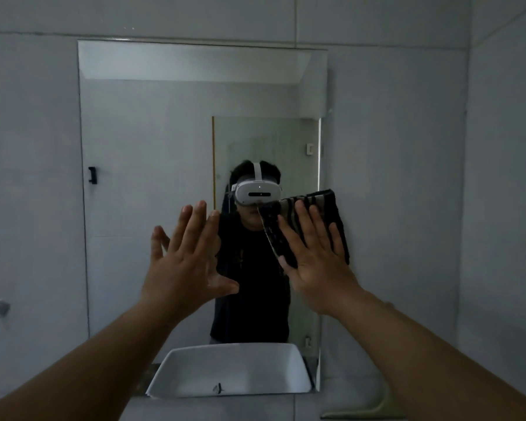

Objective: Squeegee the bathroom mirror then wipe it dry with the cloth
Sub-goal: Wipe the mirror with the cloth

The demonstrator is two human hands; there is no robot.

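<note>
- Nearest the lens: two bare forearms reaching up and forward from the lower corners toward the mirror point(152, 132).
- Far left: grey wall with a round knob point(1, 307) low down, and a small black hook point(92, 175) at the mirror's left edge.
- Left hand point(189, 262) raised before the glass, fingers point(192, 220) spread wide apart, gripping nothing; cannot tell whether touching the glass.
- Mirror fixed flat to the wall, frameless, tall, dim, showing the reflected person in a white headset point(255, 192); no obvious streaks or droplets visible in this light. Rigid and fragile, likely slick, so best met with even, moderate pressure.
- White basin point(231, 372) below centre, against the mirror's lower edge.
- Right hand point(316, 265) open, fingers splayed, palm pressing the cloth point(313, 202) flat on the glass at the mirror's right side.
- Cloth dark with pale stripes, soft, light, folded; apt to slip or bunch, best held under a flat palm. Wiping stage, by the look of it.
- Pale green handle-like object point(374, 411) at lower right, possibly the squeegee; too dim to confirm.
</note>
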